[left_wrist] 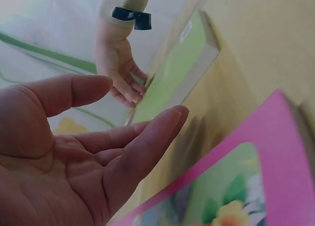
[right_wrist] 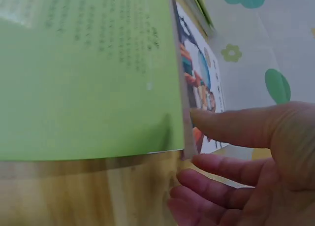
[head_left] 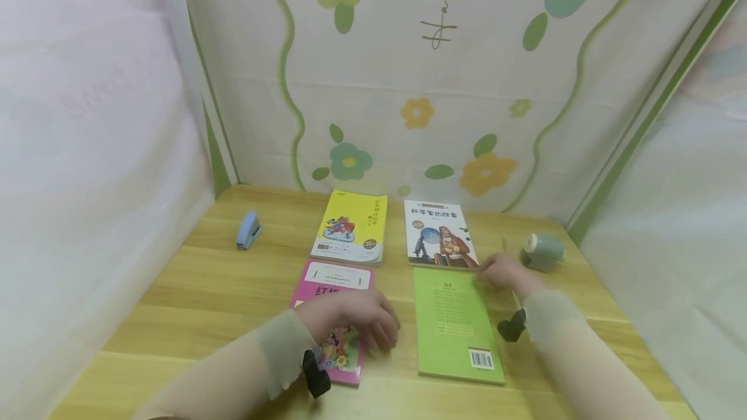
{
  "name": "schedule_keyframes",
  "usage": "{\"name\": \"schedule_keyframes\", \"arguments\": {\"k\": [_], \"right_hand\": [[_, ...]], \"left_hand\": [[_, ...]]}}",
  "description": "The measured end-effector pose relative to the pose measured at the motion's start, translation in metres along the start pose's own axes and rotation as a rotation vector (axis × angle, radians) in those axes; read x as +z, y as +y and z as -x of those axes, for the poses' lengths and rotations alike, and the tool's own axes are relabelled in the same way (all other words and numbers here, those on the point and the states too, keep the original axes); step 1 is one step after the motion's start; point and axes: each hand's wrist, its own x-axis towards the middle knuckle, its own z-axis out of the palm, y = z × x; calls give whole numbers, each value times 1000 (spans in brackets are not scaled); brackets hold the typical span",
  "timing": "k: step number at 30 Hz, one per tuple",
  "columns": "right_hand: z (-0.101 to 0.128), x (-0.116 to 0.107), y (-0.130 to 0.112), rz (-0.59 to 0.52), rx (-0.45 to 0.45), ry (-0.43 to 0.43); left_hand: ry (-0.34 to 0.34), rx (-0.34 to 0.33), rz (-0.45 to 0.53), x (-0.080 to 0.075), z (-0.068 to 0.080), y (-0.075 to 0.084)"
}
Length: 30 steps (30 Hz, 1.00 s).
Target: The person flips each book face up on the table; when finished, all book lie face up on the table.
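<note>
My left hand [head_left: 356,319] lies over the lower half of a pink book [head_left: 332,280] near the table's front. In the left wrist view its palm [left_wrist: 88,152] is open above the pink cover [left_wrist: 266,152], the fingers relaxed and holding nothing. My right hand [head_left: 502,272] is at the far right corner of a green book [head_left: 452,323] that lies flat. In the right wrist view the thumb [right_wrist: 231,127] touches that corner's edge of the green book [right_wrist: 83,73], while the fingers reach toward it low over the table without closing on it.
Behind lie a yellow book [head_left: 350,225] and a white picture book [head_left: 439,235]. A blue stapler [head_left: 248,230] sits at the back left, a round grey-green object [head_left: 543,251] at the back right. Flowered cloth walls close in the wooden table [head_left: 222,290].
</note>
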Motion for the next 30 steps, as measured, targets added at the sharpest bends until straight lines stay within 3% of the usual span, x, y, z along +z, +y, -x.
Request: {"name": "schedule_keyframes", "arguments": {"k": [5, 18, 30], "right_hand": [[5, 10, 1, 52, -10, -42], [3, 22, -3, 158, -53, -30], [1, 23, -4, 100, -24, -40]], "left_hand": [[10, -32, 30, 10, -3, -4], [-8, -53, 74, 23, -3, 0], [-1, -56, 77, 26, -5, -1]]}}
